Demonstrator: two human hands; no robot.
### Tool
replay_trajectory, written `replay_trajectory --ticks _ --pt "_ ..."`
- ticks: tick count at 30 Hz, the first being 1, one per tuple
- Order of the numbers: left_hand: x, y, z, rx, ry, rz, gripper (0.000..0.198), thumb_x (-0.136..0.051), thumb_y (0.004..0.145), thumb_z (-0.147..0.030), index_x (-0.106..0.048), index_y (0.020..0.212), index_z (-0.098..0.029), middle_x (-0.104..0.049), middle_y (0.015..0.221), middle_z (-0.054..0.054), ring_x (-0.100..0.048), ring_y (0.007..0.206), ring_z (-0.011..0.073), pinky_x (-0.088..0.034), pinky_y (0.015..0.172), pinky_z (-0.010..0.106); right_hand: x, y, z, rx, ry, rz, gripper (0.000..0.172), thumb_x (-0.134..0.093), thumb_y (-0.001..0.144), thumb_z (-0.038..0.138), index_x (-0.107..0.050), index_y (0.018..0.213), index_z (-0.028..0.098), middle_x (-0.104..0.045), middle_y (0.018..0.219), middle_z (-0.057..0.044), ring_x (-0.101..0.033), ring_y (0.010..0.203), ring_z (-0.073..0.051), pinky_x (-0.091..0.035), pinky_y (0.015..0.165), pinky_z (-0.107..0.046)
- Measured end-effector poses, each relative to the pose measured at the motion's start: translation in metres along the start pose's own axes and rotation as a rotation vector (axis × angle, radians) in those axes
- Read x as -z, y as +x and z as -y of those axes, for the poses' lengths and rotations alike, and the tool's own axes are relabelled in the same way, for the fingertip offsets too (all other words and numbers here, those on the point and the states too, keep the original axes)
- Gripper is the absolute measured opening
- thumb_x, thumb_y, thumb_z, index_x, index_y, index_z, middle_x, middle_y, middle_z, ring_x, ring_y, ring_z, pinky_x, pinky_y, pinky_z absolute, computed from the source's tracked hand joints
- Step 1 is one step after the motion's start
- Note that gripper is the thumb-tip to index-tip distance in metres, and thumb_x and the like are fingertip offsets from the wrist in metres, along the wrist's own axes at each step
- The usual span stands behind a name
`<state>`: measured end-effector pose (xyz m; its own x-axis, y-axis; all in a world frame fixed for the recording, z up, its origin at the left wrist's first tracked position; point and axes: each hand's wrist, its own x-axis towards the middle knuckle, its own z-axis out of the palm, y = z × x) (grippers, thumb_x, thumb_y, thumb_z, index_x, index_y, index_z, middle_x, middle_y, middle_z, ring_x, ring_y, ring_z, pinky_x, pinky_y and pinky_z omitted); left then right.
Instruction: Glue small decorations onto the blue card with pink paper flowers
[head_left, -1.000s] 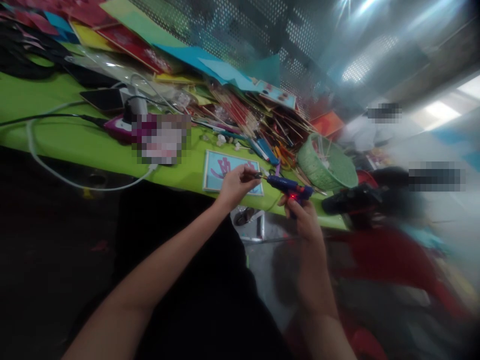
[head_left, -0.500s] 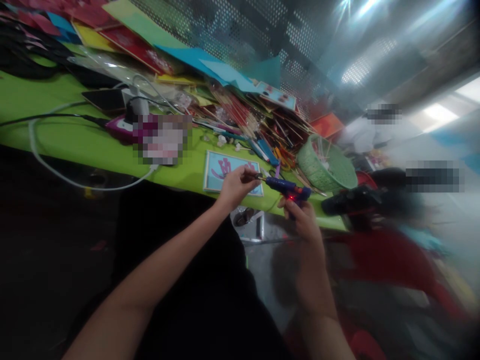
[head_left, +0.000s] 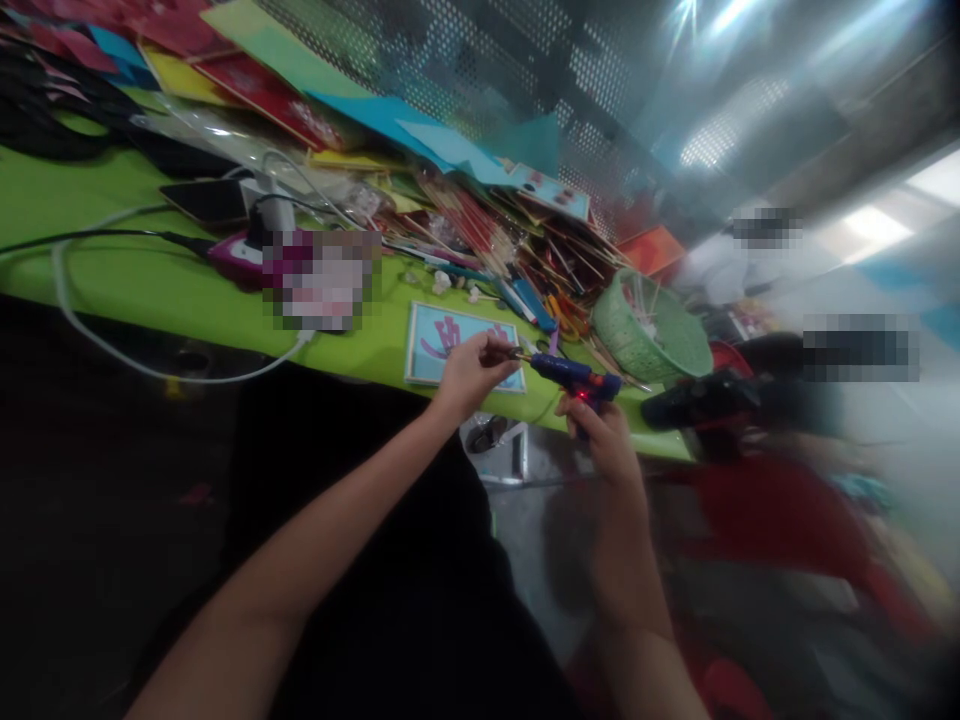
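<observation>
1. A green basket (head_left: 652, 345) stands at the right of the table (head_left: 352, 350), holding thin pale sticks (head_left: 654, 298) and whitish bits too blurred to name.
2. Purple characters mark a framed light-blue panel (head_left: 427, 362), which lies flat near the table's front edge; the left hand partly covers them, and I cannot read them.
3. The left hand's (head_left: 471, 375) grip is pinched on a small dark piece (head_left: 516, 353), above the panel.
4. The right hand's (head_left: 606, 435) grip is wrapped round a blue glue gun (head_left: 568, 373), red light lit, nozzle at that piece; no brand is legible.
</observation>
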<state>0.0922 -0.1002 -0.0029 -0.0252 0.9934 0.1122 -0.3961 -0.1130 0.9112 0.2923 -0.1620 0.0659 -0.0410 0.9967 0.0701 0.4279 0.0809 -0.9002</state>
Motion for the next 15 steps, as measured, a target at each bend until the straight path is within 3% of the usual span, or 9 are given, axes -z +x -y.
replay_trajectory --ticks 15 --pt "-0.0001 -0.001 0.0022 0.023 -0.029 0.002 0.028 -0.084 0.068 -0.021 -0.067 0.089 -0.016 -0.073 0.081 0.003 -0.066 0.073 0.0131 -0.052 0.071 0.028 0.0031 0.0005 0.0005 0.009 -0.025 -0.003 0.042 -0.068 0.081 0.058 -0.07 0.073 0.017 -0.054 0.051 0.001 -0.047 0.05 -0.013 -0.036 0.056 -0.029"
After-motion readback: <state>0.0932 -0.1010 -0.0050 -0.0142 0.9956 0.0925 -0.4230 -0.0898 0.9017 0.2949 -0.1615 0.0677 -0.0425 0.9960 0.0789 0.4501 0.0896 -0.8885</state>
